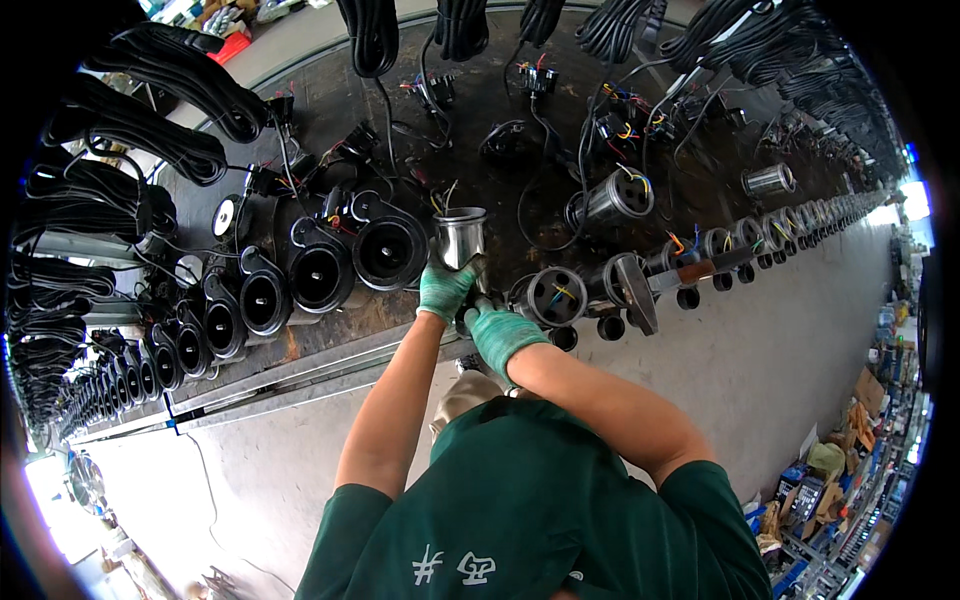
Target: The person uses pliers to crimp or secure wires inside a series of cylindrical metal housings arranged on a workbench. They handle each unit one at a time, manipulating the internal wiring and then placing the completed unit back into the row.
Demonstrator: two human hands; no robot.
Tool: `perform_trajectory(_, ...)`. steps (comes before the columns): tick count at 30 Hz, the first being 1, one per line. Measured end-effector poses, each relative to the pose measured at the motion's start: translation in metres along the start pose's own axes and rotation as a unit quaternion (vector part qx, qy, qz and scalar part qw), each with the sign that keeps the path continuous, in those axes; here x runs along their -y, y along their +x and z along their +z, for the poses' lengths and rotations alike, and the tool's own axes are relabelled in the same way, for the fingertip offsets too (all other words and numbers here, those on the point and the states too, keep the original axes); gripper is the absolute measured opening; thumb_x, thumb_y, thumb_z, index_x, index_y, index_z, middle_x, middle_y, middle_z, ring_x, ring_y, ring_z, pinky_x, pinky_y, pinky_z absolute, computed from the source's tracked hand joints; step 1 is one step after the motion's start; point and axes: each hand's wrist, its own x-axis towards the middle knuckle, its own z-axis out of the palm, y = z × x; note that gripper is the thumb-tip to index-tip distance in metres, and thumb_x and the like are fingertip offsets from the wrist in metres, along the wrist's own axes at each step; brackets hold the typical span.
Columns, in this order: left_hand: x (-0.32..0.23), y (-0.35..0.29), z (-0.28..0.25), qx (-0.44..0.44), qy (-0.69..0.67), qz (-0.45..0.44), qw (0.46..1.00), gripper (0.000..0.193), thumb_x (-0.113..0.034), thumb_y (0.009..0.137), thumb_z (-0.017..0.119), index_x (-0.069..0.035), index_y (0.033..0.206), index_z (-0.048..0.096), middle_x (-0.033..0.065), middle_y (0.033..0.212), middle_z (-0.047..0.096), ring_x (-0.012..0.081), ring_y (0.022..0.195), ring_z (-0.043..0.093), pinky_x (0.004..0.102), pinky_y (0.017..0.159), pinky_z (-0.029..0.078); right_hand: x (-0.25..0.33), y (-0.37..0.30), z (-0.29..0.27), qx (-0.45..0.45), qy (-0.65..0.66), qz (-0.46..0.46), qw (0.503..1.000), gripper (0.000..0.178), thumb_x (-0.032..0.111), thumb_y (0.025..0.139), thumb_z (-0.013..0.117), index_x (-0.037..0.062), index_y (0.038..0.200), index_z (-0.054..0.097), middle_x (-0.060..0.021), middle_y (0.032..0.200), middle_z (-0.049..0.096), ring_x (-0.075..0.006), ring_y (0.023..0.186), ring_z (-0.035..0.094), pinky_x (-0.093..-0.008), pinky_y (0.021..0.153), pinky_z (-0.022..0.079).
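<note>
Near the table's front edge, my left hand (446, 290), in a green glove, is closed around a shiny metal cylinder (461, 236). Thin wires stick up at the cylinder's top rim. My right hand (503, 337), gloved the same, is closed just below and to the right of it; what its fingers grip is hidden. Left of the cylinder stands a round black blower housing (389, 254) with an open centre. To the right of my right hand sits a similar metal cylinder with coloured wires in its end (556, 296). A hammer (637, 294) lies across the parts further right.
Several black blower housings (320, 276) line the front edge on the left; a row of metal cylinders (745, 235) runs off right. Coiled black cables (368, 38) hang at the back and left. One metal cylinder (622, 196) lies behind on the dark table (500, 185).
</note>
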Motion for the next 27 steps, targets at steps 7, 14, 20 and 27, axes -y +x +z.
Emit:
perform_trajectory(7, 0.002, 0.009, -0.004, 0.032, -0.003, -0.012, 0.999, 0.077, -0.022, 0.080, 0.091, -0.003, 0.139, 0.045, 0.0107, 0.125, 0.066, 0.0213, 0.109, 0.064, 0.0359, 0.096, 0.053, -0.002, 0.007, 0.007, -0.031, 0.013, 0.000, 0.999, 0.046, 0.007, 0.088, 0.069, 0.0062, 0.132, 0.055, -0.0208, 0.138, 0.057, -0.0391, 0.126, 0.062, -0.0492, 0.100, 0.055)
perform_trajectory(14, 0.020, -0.025, -0.039, 0.110, -0.330, -0.282, 0.894, 0.059, -0.019, 0.095, 0.076, -0.012, 0.145, 0.045, 0.0116, 0.129, 0.065, 0.0269, 0.112, 0.068, 0.0456, 0.094, 0.060, 0.013, -0.027, -0.066, -0.085, 0.142, -0.033, 0.986, 0.039, 0.011, 0.097, 0.058, 0.0051, 0.135, 0.052, -0.0247, 0.132, 0.061, -0.0420, 0.120, 0.062, -0.0488, 0.100, 0.053)
perform_trajectory(20, -0.027, -0.055, -0.033, 0.143, -0.346, -0.348, 0.860, 0.068, -0.063, 0.100, 0.058, -0.012, 0.145, 0.057, 0.0091, 0.137, 0.067, 0.0253, 0.118, 0.067, 0.0449, 0.103, 0.055, -0.013, 0.037, -0.074, -0.207, 0.093, -0.028, 0.974, 0.038, 0.011, 0.103, 0.052, 0.0032, 0.140, 0.051, -0.0266, 0.134, 0.057, -0.0435, 0.121, 0.060, -0.0455, 0.105, 0.050)
perform_trajectory(27, -0.009, -0.050, 0.006, 0.055, -0.214, -0.047, 0.974, 0.086, -0.025, 0.099, 0.074, -0.011, 0.164, 0.020, 0.0131, 0.140, 0.060, 0.0220, 0.122, 0.061, 0.0366, 0.102, 0.053, -0.055, 0.116, -0.058, -0.194, -0.029, 0.081, 0.977, 0.065, 0.014, 0.100, 0.056, -0.0009, 0.158, 0.030, -0.0255, 0.142, 0.055, -0.0449, 0.125, 0.060, -0.0415, 0.117, 0.040)
